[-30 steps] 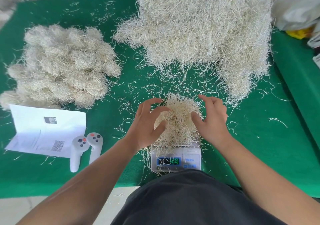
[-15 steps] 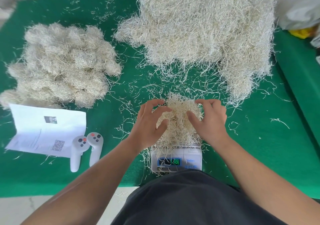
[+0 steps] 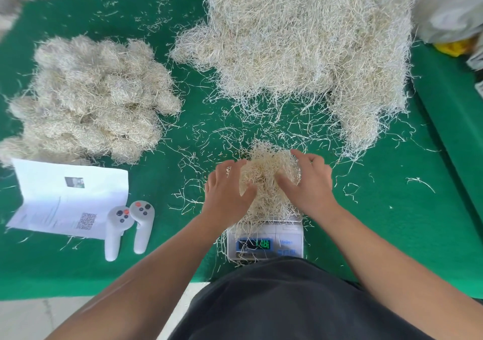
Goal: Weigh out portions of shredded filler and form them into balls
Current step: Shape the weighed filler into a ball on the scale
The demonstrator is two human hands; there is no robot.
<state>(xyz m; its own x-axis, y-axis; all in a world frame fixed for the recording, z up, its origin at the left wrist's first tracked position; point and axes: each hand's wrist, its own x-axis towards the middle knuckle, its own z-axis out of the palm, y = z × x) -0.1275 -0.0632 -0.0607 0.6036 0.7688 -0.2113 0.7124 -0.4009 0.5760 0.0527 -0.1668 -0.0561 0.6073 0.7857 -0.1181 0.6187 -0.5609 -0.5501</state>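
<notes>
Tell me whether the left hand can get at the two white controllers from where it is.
Probably yes: the two white controllers lie on open green mat just left of the left hand, nothing between, though it first must release the portion.

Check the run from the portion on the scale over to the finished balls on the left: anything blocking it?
Nothing solid. Both hands, left hand and right hand, cup the portion on the scale. Only loose strands lie on the green mat toward the ball pile.

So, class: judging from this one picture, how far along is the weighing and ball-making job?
Done: a stack of finished balls lies at the left. In hand: both the left hand and right hand cup a portion on the scale. Left: the big loose pile remains, so much is still unweighed.
</notes>
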